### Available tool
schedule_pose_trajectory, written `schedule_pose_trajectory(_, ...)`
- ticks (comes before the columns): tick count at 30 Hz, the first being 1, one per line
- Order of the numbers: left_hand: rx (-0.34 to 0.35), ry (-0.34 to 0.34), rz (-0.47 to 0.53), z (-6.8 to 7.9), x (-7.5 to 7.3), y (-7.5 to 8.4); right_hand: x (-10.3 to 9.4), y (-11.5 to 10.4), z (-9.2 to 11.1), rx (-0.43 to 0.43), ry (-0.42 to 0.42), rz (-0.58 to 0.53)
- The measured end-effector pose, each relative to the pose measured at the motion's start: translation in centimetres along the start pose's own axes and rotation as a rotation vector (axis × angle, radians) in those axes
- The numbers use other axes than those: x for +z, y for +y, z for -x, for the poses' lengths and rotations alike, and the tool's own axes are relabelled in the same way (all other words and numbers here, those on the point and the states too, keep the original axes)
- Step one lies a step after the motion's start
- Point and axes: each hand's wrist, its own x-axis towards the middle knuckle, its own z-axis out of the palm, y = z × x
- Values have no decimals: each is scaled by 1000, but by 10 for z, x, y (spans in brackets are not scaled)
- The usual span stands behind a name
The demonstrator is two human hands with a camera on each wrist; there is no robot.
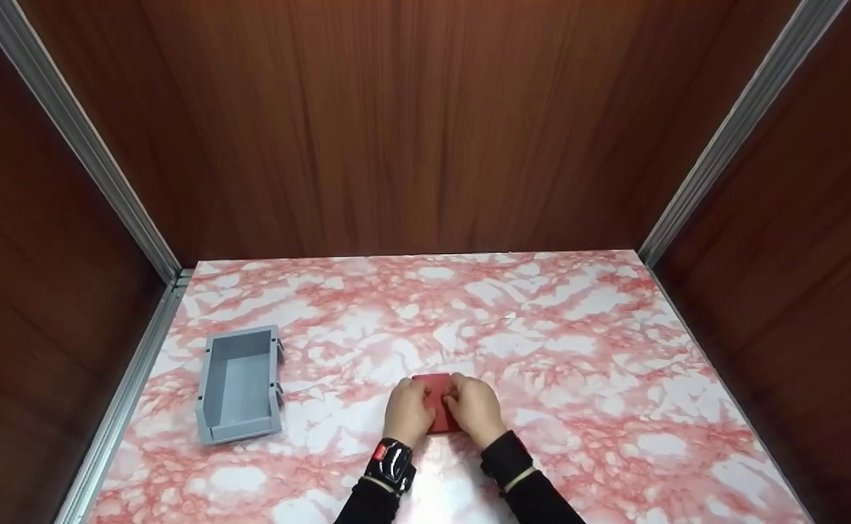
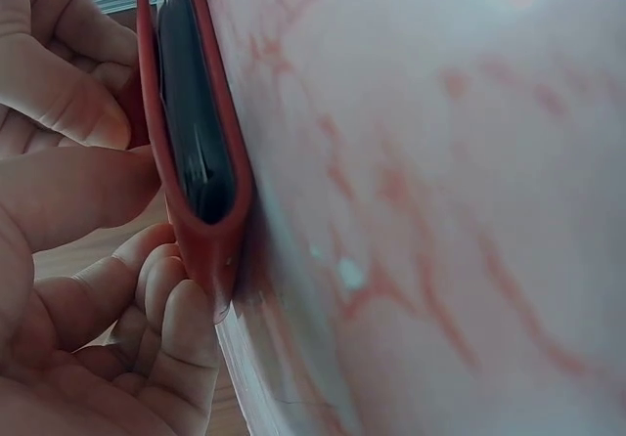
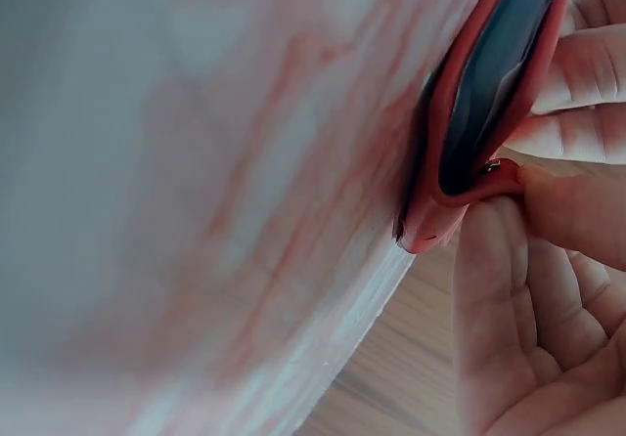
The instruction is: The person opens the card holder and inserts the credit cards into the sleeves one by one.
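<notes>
A small red wallet [image 1: 437,402] with dark sleeves inside lies at the front middle of the table, between both hands. My left hand [image 1: 408,411] holds its left side; in the left wrist view the thumb [image 2: 88,192] presses the cover while curled fingers sit at the rounded edge. On the other side, my right hand [image 1: 475,409] pinches a short red flap [image 3: 499,180] between thumb and fingers, and a small metal snap shows on it. The dark sleeves [image 2: 201,113] are visible through the wallet's end.
A grey open-topped plastic bin [image 1: 242,386] stands to the left on the red-and-white marbled table [image 1: 578,349]. Brown wood-grain panels [image 1: 410,131] with metal corner rails [image 1: 97,145] enclose the back and both sides.
</notes>
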Motion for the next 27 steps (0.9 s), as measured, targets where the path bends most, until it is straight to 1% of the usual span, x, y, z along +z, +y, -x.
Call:
schedule_pose_trajectory(6,-2,-3,-3,0,1,-1,3,-2,3,-57,30,61)
schedule_pose_trajectory(11,-1,13,12,-1,2,-1,4,-3,3,-104,54,80)
schedule_pose_trajectory(17,-4,32,27,0,1,1,3,-3,2,-152,54,125)
schedule_pose_trajectory(23,-2,47,38,-1,2,1,4,-5,1,-176,52,198)
schedule_pose_trajectory(27,1,49,38,-1,2,1,5,-6,2,-201,71,235)
